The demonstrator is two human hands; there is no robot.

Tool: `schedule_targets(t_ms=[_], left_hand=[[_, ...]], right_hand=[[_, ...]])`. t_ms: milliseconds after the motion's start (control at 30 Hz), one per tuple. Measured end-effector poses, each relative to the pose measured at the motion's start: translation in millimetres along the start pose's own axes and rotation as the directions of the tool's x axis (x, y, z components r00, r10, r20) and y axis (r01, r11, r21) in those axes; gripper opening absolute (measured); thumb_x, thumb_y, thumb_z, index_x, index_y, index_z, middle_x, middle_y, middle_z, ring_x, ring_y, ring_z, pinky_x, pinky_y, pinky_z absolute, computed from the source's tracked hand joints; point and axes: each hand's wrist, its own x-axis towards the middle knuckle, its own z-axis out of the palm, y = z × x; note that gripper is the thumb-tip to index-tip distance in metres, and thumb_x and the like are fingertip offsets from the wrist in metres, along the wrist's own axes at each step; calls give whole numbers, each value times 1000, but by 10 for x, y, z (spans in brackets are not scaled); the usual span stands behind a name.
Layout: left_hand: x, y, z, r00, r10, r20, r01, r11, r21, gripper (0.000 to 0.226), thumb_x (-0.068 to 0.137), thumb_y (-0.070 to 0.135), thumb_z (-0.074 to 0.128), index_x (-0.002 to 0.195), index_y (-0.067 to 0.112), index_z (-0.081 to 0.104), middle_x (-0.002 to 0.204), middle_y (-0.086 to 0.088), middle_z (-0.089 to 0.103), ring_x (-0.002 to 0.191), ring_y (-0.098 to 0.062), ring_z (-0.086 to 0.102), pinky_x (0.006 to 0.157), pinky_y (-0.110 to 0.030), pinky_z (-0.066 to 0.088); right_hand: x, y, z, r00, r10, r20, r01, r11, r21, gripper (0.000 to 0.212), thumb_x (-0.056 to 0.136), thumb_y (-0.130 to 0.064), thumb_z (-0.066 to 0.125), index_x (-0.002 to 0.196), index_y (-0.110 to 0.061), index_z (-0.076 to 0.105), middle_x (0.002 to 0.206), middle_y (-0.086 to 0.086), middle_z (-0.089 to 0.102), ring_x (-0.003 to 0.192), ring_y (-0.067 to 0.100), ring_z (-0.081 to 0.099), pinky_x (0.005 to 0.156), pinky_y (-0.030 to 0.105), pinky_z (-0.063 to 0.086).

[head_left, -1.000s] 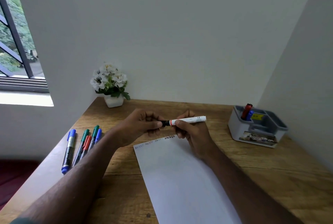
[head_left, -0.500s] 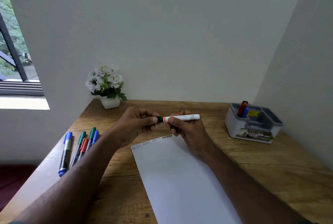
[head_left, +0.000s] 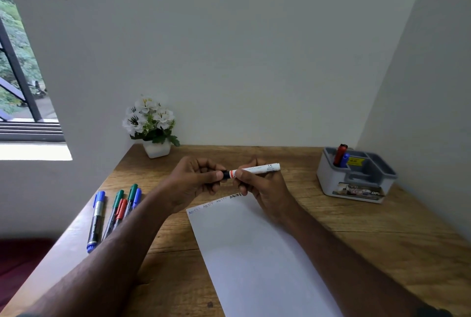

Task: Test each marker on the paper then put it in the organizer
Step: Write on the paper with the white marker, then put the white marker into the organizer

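Observation:
A white marker [head_left: 257, 169] with an orange band and a black cap is held level above the paper's far edge. My right hand [head_left: 262, 189] grips its white barrel. My left hand [head_left: 193, 181] pinches the black cap end, which sits against the orange band. The white paper [head_left: 249, 253] lies on the wooden desk, with several short written samples along its top edge. The grey organizer [head_left: 356, 176] stands at the far right, holding a red marker [head_left: 340, 153] and a blue marker [head_left: 345, 159] upright.
Several markers [head_left: 114, 212], blue, green and red, lie side by side at the desk's left edge. A white flower pot [head_left: 153, 133] stands in the back left corner. White walls close the desk at the back and right. A window is on the left.
Both hands keep their hold on the marker at about the same spot. The view has tilted up a little, so everything sits lower in the frame.

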Motion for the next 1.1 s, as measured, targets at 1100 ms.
schedule_targets(t_ms=[1100], left_hand=[[1145,214,1616,967,112,228,-248,617,747,14,90,16,73,87,3,73,77,-6,76,67,-18,74,68,-26,60]], right_hand=[[-103,-1995,-1729,936,-281,-211,-169,168,-971,10,89,-28,74,91,-19,70,83,-6,63,81,14,62,70,25,47]])
